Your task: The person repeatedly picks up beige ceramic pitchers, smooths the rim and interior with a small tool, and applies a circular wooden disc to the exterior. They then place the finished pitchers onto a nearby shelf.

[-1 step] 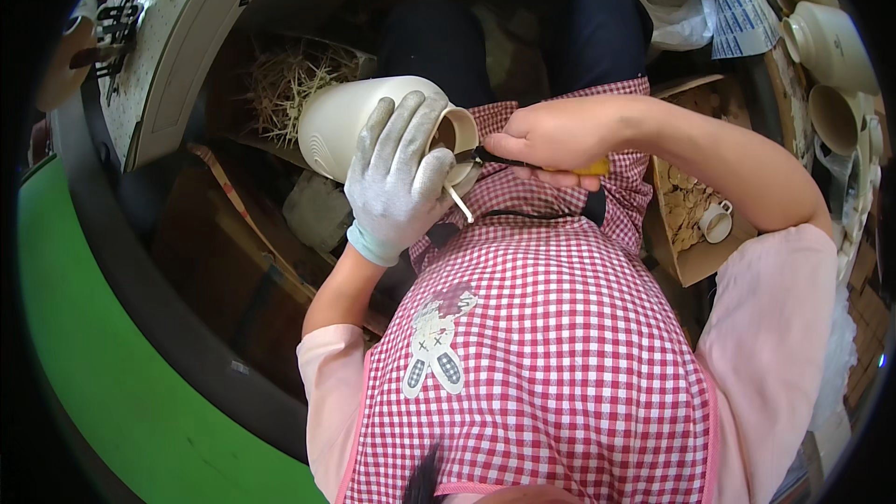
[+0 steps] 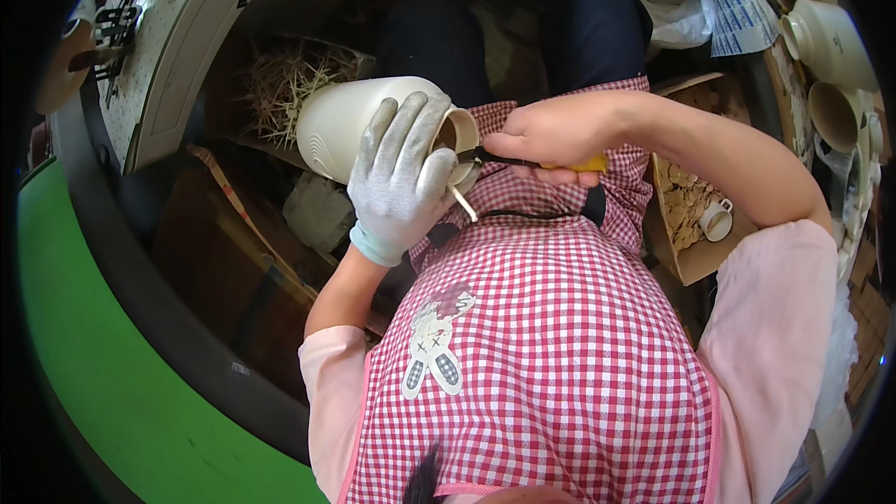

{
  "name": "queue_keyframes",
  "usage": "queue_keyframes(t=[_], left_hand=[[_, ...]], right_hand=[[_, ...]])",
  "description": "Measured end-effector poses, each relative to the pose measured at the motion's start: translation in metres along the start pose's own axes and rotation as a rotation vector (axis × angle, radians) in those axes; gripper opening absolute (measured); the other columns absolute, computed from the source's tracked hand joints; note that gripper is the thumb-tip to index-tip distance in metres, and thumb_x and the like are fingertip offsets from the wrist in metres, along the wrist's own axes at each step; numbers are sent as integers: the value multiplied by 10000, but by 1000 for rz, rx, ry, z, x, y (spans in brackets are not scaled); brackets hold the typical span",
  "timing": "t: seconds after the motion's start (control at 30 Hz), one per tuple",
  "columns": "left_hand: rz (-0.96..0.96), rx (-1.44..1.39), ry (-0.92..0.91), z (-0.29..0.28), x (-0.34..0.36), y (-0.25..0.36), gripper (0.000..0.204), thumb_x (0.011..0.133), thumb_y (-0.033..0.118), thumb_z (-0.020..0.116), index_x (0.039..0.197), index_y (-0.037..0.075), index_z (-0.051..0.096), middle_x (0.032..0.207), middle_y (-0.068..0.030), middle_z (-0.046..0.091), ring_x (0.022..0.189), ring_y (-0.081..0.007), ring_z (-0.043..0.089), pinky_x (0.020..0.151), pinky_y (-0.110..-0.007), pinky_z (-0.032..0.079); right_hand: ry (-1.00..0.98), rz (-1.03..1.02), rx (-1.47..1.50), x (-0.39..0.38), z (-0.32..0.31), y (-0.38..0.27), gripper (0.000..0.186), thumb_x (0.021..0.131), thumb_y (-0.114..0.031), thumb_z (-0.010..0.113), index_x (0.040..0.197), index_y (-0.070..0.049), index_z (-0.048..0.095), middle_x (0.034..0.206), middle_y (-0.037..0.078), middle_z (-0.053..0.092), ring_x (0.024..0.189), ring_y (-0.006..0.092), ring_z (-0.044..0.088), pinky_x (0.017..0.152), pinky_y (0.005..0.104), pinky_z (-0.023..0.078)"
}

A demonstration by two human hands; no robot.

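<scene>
A cream plastic jar (image 2: 329, 121) lies on its side over my lap, its round mouth turned to the right. My left hand (image 2: 397, 168), in a grey-white glove with a pale cuff, clasps it around the shoulder and neck, thumb near the rim. In my bare right hand (image 2: 560, 140) is a knife-like tool with a yellow and black handle (image 2: 590, 164). Its dark front end meets the jar's rim beside my left thumb; the tip is mostly hidden. From the rim there, a thin cream plastic strip (image 2: 464, 204) sticks out toward my apron.
At the left, a box of thin pale plastic strips (image 2: 303, 75) stands beyond the jar. On the right is a cardboard box (image 2: 686, 266) of flat tan scraps with a small cream ring-shaped piece (image 2: 717, 221). Several cream jars (image 2: 829, 42) line the right edge. A green surface (image 2: 121, 345) lies left.
The end of the plastic strip has shifted slightly to the right. Both hands keep the same hold on the jar and the tool.
</scene>
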State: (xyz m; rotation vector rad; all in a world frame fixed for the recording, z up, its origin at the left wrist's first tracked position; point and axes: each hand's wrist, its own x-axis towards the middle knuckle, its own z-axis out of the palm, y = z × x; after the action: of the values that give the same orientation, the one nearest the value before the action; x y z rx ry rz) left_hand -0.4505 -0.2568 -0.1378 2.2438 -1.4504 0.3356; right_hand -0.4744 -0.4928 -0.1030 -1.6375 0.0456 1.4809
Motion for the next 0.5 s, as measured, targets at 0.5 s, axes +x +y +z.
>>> queue_keyframes(t=[0.5], left_hand=[[-658, 1, 762, -85, -20, -88, 718, 804, 91, 889, 1408, -60, 533, 1398, -149, 600, 1229, -236, 616, 1074, -377, 506]], right_hand=[[1598, -264, -1112, -91, -137, 121, 225, 956, -155, 569, 1168, -92, 606, 1078, 190, 692, 836, 421, 690, 693, 515, 567]])
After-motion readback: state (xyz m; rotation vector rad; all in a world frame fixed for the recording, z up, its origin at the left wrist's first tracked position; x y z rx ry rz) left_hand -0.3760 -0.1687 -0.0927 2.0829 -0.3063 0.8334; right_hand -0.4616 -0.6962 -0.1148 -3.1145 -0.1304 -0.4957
